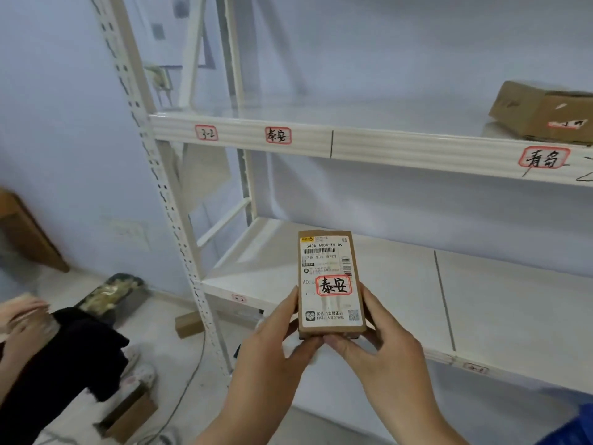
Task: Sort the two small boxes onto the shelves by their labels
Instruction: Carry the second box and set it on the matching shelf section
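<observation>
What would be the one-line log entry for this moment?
both hands hold small box | left hand | right hand | label matches upper shelf tag | not yet shelved

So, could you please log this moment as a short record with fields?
held item: small box, in left hand and right hand
box label: 泰安, red-bordered
matching shelf tag: 泰安 tag, upper shelf, left section
other tag: 青岛 tag, right section
already shelved: cardboard box above the 青岛 tag
on floor: small carton
</observation>
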`<state>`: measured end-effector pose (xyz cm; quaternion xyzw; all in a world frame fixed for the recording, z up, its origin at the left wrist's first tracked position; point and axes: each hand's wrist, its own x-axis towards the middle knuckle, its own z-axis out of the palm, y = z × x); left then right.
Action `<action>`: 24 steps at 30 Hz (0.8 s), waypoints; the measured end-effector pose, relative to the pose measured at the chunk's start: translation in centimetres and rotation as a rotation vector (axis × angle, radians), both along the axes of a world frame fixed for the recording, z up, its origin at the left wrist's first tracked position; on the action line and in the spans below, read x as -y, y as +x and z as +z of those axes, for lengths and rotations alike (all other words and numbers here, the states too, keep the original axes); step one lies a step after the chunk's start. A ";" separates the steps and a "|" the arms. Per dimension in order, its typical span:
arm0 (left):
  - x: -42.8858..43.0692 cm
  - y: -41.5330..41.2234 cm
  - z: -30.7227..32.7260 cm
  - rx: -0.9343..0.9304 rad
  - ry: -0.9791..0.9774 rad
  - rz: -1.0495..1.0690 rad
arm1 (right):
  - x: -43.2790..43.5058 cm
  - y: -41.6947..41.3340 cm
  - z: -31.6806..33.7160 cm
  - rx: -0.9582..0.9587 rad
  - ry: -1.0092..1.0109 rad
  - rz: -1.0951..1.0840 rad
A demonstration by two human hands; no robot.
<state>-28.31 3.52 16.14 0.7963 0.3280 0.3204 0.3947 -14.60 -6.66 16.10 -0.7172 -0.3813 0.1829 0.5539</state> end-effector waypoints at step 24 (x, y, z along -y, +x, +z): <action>-13.3 -0.9 19.6 0.178 0.324 0.074 | -13.8 0.2 20.6 0.387 0.304 0.099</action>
